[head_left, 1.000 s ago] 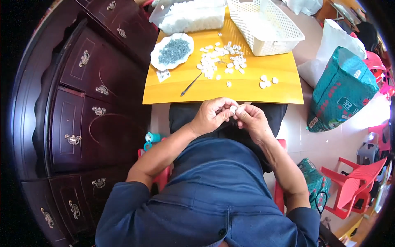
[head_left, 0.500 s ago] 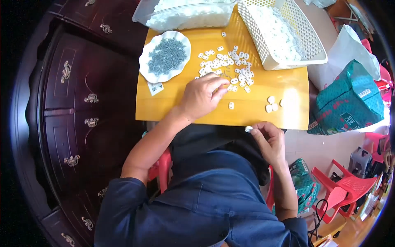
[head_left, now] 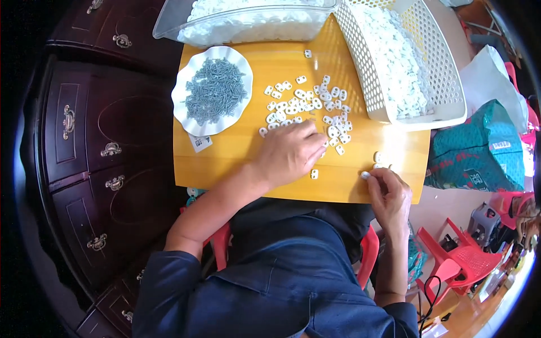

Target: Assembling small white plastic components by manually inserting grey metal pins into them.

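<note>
Small white plastic pieces with two dark holes (head_left: 293, 104) lie scattered over the middle of the yellow table (head_left: 242, 152). At the near side of this pile is my left hand (head_left: 293, 149), fingers bent and drawn together; whatever is between the fingertips is hidden. My right hand (head_left: 391, 194), by the table's near right edge, pinches one small white plastic piece (head_left: 365, 175) between thumb and forefinger. Just beyond it sit a few more white pieces (head_left: 378, 157), partly covered by the hand. A single two-hole piece (head_left: 314, 174) lies apart, between my hands.
A white scalloped plate (head_left: 183, 115) of grey screws (head_left: 217, 90) stands at the left, a printed card (head_left: 200, 143) beneath its edge. Along the back are a clear bin (head_left: 248, 25) and a cream perforated basket (head_left: 375, 84), both full of white pieces. Dark drawers (head_left: 112, 141) flank the left.
My right hand has risen from below the table edge to the pieces at the near right, carrying its white piece. My left hand stays by the pile. The whole view has shifted slightly.
</note>
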{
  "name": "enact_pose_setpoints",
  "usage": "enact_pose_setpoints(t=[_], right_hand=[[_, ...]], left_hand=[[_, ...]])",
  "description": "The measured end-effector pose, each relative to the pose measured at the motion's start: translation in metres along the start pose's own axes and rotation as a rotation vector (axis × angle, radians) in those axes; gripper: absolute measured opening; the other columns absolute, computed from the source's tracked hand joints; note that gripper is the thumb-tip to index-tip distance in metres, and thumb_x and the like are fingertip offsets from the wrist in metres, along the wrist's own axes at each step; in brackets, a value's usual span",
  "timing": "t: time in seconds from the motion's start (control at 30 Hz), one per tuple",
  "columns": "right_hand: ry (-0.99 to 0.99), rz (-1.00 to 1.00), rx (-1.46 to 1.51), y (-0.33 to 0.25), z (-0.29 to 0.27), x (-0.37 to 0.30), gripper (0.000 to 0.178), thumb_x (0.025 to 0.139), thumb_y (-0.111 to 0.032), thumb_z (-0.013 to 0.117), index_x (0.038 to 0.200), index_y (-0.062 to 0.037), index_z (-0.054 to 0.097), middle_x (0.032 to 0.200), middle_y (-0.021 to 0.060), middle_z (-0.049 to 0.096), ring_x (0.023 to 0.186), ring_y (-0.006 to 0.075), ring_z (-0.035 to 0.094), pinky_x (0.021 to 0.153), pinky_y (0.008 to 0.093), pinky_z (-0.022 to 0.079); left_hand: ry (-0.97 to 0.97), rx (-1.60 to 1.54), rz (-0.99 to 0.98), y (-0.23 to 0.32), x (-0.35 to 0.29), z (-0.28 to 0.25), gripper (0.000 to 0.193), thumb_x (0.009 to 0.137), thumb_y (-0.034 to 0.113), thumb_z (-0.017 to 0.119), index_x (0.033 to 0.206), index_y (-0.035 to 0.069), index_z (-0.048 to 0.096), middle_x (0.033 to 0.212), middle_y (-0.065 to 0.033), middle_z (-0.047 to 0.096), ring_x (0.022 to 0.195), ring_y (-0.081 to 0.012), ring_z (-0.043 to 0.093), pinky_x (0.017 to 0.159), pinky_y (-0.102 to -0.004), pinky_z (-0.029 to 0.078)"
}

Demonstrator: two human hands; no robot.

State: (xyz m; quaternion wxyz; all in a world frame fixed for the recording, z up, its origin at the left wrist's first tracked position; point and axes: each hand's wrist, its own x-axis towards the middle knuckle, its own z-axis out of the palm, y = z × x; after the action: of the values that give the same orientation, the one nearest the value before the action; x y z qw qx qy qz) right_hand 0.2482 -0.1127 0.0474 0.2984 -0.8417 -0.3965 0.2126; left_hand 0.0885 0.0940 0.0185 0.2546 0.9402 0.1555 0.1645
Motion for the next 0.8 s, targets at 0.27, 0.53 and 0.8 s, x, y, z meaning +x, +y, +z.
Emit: enact_pose_setpoints(t=[0.27, 0.53, 0.8], right_hand=[[0.139, 0.007, -0.037, -0.004, -0.004, 0.015, 0.010, 0.087, -0.003, 0.070, 0.097, -0.0017, 0.067, 0.080, 0.0129, 0.067, 0.064, 0.0215, 0.065, 0.060, 0.0325, 0.052], [0.085, -0.150, 0.028, -0.042, 0.024, 0.045, 0.013, 0.085, -0.003, 0.071, 0.097, -0.0049, 0.066, 0.081, 0.0104, 0.066, 0.061, 0.0245, 0.064, 0.057, 0.0346, 0.051], [0.086, -0.226, -0.001, -0.045, 0.048, 0.057, 0.012, 0.086, -0.008, 0.070, 0.097, -0.0080, 0.066, 0.083, 0.0121, 0.065, 0.066, 0.0338, 0.065, 0.060, 0.0412, 0.053]], left_hand=[[0.111, -0.011, 0.048, -0.022, 0.014, -0.007, 0.010, 0.083, 0.011, 0.074, 0.092, 0.009, 0.072, 0.083, -0.0045, 0.065, 0.073, -0.0234, 0.067, 0.062, -0.0363, 0.055], [-0.006, 0.005, 0.118, -0.024, 0.024, -0.004, 0.008, 0.083, 0.014, 0.072, 0.088, 0.009, 0.069, 0.080, -0.0046, 0.061, 0.072, -0.0243, 0.066, 0.061, -0.0380, 0.053], [0.003, 0.083, 0.217, -0.023, 0.027, 0.002, 0.010, 0.085, 0.015, 0.065, 0.081, 0.008, 0.059, 0.077, -0.0069, 0.056, 0.073, -0.0259, 0.065, 0.061, -0.0388, 0.053]])
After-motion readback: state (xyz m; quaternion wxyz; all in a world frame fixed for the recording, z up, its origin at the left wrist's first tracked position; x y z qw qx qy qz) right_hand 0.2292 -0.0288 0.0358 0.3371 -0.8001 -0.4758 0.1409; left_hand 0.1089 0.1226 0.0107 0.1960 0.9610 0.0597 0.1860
